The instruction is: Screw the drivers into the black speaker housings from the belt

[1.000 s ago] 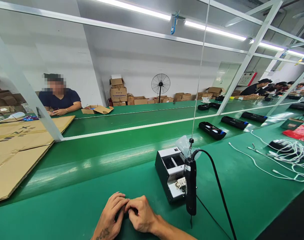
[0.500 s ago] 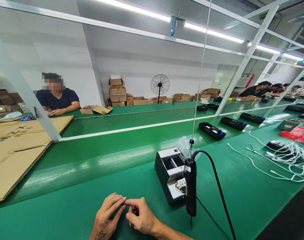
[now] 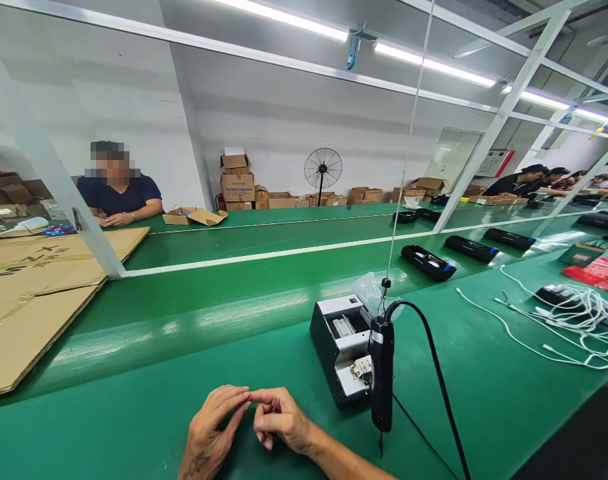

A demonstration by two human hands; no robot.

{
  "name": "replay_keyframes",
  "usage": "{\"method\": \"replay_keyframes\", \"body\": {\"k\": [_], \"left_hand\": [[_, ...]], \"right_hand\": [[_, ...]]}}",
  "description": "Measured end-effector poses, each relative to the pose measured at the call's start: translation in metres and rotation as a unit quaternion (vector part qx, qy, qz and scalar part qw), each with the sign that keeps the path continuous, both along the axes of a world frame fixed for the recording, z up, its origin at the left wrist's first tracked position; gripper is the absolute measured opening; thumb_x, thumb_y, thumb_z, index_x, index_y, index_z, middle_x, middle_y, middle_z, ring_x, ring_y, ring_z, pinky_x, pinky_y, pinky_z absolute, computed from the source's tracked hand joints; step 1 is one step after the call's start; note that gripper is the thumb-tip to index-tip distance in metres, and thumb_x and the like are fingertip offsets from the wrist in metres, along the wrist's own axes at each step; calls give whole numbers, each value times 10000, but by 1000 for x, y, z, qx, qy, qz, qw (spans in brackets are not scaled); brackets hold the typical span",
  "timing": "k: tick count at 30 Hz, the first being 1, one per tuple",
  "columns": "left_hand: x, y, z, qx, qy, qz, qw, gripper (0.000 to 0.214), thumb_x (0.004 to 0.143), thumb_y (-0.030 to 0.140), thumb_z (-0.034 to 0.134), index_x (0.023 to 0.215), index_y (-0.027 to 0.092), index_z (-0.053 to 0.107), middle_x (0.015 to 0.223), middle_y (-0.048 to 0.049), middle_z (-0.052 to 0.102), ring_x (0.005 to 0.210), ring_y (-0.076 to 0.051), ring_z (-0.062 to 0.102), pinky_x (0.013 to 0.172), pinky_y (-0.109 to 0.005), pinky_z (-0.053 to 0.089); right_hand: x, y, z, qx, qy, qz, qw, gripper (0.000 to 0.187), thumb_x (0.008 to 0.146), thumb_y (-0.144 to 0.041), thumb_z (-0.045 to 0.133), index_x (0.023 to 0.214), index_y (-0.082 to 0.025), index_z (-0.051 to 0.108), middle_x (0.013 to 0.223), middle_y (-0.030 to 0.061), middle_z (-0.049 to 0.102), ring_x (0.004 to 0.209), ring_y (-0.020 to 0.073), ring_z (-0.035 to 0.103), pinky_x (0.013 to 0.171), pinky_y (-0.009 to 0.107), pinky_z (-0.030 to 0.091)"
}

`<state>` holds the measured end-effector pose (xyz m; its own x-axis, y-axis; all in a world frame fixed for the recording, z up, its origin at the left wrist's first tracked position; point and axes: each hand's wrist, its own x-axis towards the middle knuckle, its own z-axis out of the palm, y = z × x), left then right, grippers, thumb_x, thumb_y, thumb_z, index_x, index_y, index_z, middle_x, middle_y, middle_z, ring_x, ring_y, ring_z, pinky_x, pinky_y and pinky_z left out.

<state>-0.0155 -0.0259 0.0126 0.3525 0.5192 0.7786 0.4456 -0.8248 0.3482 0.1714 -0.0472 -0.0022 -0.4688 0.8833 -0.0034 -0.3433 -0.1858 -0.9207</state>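
Observation:
My left hand (image 3: 215, 427) rests over the green bench with its fingers stretched out and nothing in them. Its fingertips meet the outstretched index finger of my right hand (image 3: 283, 421). The other fingers of that right hand are curled loosely, and no object shows in it. To the right, a black electric screwdriver (image 3: 383, 377) hangs upright from a wire, bit pointing down. Just behind it stands a black and silver screw feeder (image 3: 339, 347), nearest to my right hand but apart from it.
A conveyor belt (image 3: 244, 293) crosses beyond the bench, carrying black housings (image 3: 428, 262) at right. White cables (image 3: 581, 327) lie tangled on the right. Flattened cardboard (image 3: 59, 293) covers the left. A seated co-worker (image 3: 119, 190) is across the line; a fan (image 3: 323, 168) stands behind.
My hands stay nearly in the same pose, fingertips touching. The camera view has shifted slightly. Inside the screw feeder, a light-coloured part has changed position.

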Motion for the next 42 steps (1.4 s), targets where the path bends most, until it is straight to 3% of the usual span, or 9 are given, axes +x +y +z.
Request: {"method": "replay_keyframes", "body": {"k": [6, 12, 16, 18, 22, 26, 33, 37, 42], "left_hand": [[1, -4, -1, -79, -30, 10, 996, 201, 957, 398, 626, 1023, 268, 764, 940, -15, 810, 849, -165, 778, 813, -242, 648], [1, -7, 1, -165, 14, -9, 986, 285, 991, 453, 546, 1102, 288, 751, 979, -23, 804, 866, -164, 774, 797, -217, 639], [2, -9, 1, -174, 39, -30, 984, 277, 1009, 415, 518, 1097, 278, 742, 991, -33, 801, 873, -162, 769, 805, -211, 632], [1, -10, 1, -172, 53, -44, 983, 288, 1021, 388, 494, 1125, 274, 737, 1003, -41, 799, 872, -159, 765, 810, -211, 629], [0, -11, 1, -170, 64, -68, 981, 319, 1028, 368, 465, 1150, 266, 742, 991, -58, 797, 861, -164, 757, 813, -223, 629], [-2, -10, -9, -216, 62, -62, 972, 337, 1018, 409, 473, 1164, 280, 749, 1026, -59, 800, 913, -184, 762, 852, -261, 630], [-11, -10, -49, -340, -12, -17, 940, 577, 958, 658, 412, 1069, 247, 802, 1066, -90, 801, 988, -264, 750, 911, -366, 615], [-13, -13, -52, -379, -48, -8, 924, 516, 910, 649, 495, 1063, 262, 801, 1092, -90, 792, 1047, -288, 715, 986, -384, 571], [-12, -6, -53, -419, -90, -55, 902, 496, 823, 659, 591, 1003, 252, 811, 1051, -104, 794, 1002, -318, 711, 954, -389, 574]], "right_hand": [[-6, -12, 12, 85, -146, -32, 985, 593, 707, -283, 675, 1281, -138, 639, 568, -63, 550, 405, 77, 454, 431, 192, 387], [-13, -21, 9, 211, -302, -142, 919, 470, 682, -166, 618, 1144, -181, 706, 550, -60, 526, 467, 112, 473, 513, 220, 409], [-13, -19, 7, 209, -304, -156, 917, 327, 710, -171, 602, 1010, -182, 732, 557, -47, 523, 472, 120, 478, 501, 220, 386], [-14, -19, 8, 216, -305, -157, 914, 191, 722, -165, 585, 857, -183, 719, 539, -47, 496, 463, 114, 453, 489, 220, 357], [-16, -19, 7, 256, -305, -154, 904, 96, 710, -151, 564, 624, -192, 577, 517, -43, 463, 455, 108, 422, 477, 229, 313], [-16, -21, 5, 274, -308, -155, 898, 94, 730, -161, 552, 653, -194, 595, 527, -33, 493, 461, 114, 437, 479, 229, 324], [-18, -19, -2, 313, -291, -168, 888, 219, 726, -179, 538, 814, -178, 739, 564, -5, 603, 463, 120, 489, 491, 207, 391], [-19, -19, -4, 329, -289, -177, 881, 262, 720, -179, 532, 839, -176, 765, 576, 13, 643, 455, 126, 516, 484, 206, 405], [-17, -20, -1, 320, -282, -173, 888, 292, 717, -164, 541, 898, -182, 769, 619, 20, 681, 489, 134, 585, 510, 196, 440]]}}
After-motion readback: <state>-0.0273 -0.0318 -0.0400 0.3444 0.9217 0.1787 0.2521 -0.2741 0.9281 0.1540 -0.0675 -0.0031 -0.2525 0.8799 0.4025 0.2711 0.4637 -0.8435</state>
